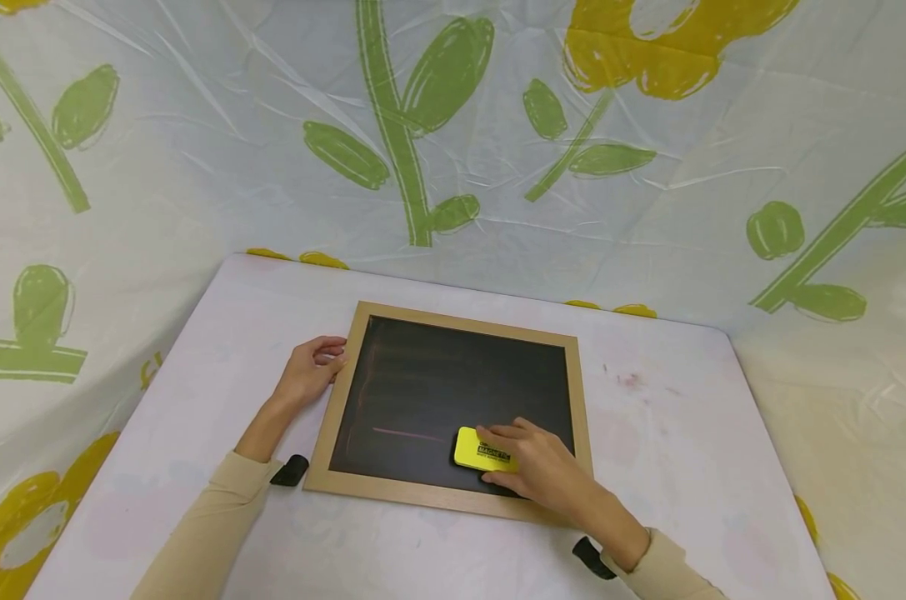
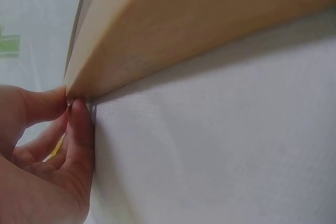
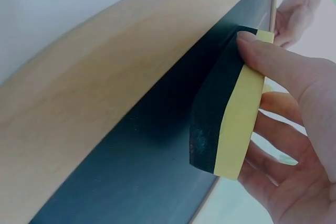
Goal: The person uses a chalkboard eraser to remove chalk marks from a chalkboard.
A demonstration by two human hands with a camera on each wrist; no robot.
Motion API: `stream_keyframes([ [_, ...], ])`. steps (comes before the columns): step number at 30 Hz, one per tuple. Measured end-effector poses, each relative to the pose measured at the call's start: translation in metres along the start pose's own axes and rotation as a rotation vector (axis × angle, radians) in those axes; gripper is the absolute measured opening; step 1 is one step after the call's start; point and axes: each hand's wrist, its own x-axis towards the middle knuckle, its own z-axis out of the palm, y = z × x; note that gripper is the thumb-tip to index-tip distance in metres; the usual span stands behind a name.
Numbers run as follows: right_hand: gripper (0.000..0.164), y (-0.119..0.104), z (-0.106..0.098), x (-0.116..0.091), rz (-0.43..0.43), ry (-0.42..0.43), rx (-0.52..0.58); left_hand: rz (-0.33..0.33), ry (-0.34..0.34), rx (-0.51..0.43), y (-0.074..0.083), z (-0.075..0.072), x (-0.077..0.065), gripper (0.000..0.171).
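The eraser (image 1: 481,454) is over the lower right part of the board (image 1: 453,375), pinched by the right hand (image 1: 538,462), its fingers (image 3: 278,134) parted just by the block's width. It should be light, firm in its yellow body and softer in the dark pad (image 3: 214,103), hard to damage; its long sides look the best hold. The board seems stiff and flat but could slide on the worktop (image 1: 678,467), so it is best steadied by the frame (image 1: 422,495), whose left edge the left hand (image 1: 307,372) pinches with nearly closed fingers. The head view alone gives the eraser's lettering and a faint pink chalk line (image 1: 407,434); the right wrist view adds the pad's thickness and pale dust on its end, the left wrist view the frame's deep side. Whether the pad touches the board, I cannot tell.
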Motion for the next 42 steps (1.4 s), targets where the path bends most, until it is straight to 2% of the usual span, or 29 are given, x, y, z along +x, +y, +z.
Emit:
stream_keyframes([
  [12, 0.063, -0.008, 0.002, 0.018, -0.02, -0.005, -0.035, 0.002, 0.007, 0.012, 0.0, -0.001, 0.0, 0.035],
  [23, 0.063, -0.012, 0.005, 0.031, -0.075, -0.004, -0.075, -0.006, 0.01, 0.016, 0.001, 0.0, -0.002, 0.035],
  [42, 0.064, -0.026, 0.01, 0.057, -0.118, -0.019, -0.084, 0.013, 0.008, 0.012, 0.0, 0.0, 0.001, 0.035],
])
